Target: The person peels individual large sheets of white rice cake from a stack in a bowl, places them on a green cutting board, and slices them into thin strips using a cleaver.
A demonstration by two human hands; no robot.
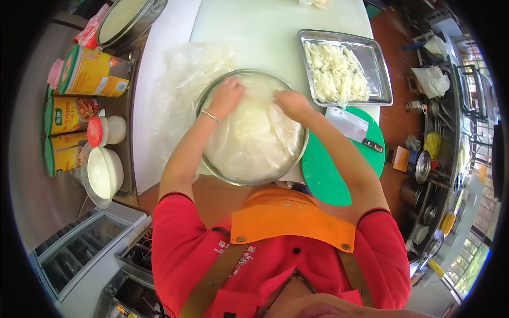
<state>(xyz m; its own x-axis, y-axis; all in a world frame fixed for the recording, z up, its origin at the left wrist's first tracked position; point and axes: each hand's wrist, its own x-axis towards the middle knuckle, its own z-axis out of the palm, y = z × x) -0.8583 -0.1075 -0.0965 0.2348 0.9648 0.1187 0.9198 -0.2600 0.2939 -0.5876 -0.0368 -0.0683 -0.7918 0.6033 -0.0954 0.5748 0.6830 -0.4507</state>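
A round metal bowl stands at the near edge of the worktop, filled with a large pale mass that looks like dough, under clear plastic film. My left hand lies on the film at the bowl's far left, its fingers curled; whether they grip is unclear. At the far right of the bowl, my right hand pinches the film. Beside my right forearm, a cleaver rests on a green cutting board. Beyond it is a metal tray with pale, sliced food.
More clear plastic sheeting lies left of the bowl. Yellow tins, a red-lidded jar and a white tub of white powder line the left side. A large metal pan stands at the far left.
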